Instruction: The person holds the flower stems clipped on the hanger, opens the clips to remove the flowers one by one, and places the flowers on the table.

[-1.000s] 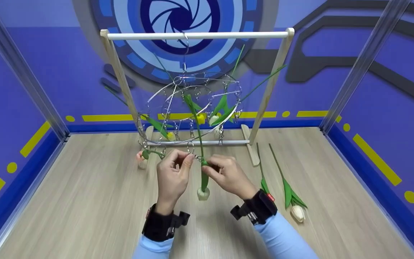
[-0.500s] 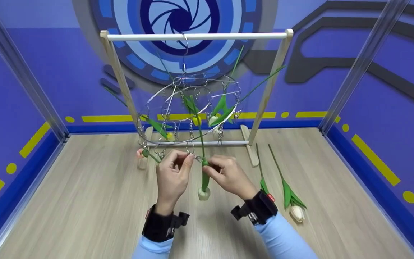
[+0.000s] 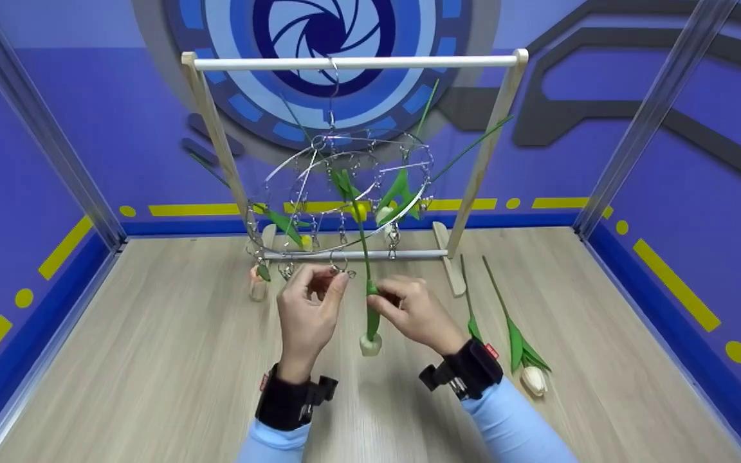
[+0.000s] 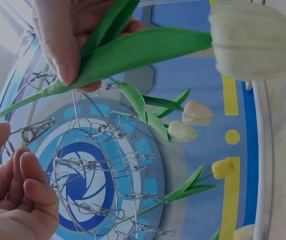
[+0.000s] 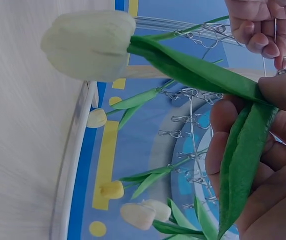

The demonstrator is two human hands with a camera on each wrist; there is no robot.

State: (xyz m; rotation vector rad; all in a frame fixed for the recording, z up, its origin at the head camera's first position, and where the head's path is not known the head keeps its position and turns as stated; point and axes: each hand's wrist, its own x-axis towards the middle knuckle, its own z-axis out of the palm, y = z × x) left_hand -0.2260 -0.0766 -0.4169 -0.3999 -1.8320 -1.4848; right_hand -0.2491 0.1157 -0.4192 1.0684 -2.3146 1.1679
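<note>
Head view: the right hand (image 3: 417, 313) pinches an upside-down white tulip (image 3: 372, 315) in between the two hands. The left hand (image 3: 309, 310) pinches a small metal clip (image 4: 39, 128) just beside the green stem (image 4: 18, 106).

Pale blue sleeves (image 3: 275, 444) and black wrist straps (image 3: 278, 404) at lower centre.
The sleeves look plain and smooth, running off the bottom edge. Each wide strap bears a small red tag (image 3: 491, 350), a stubby black bracket (image 3: 327, 388) and a silvery metal fitting (image 3: 458, 387).
</note>
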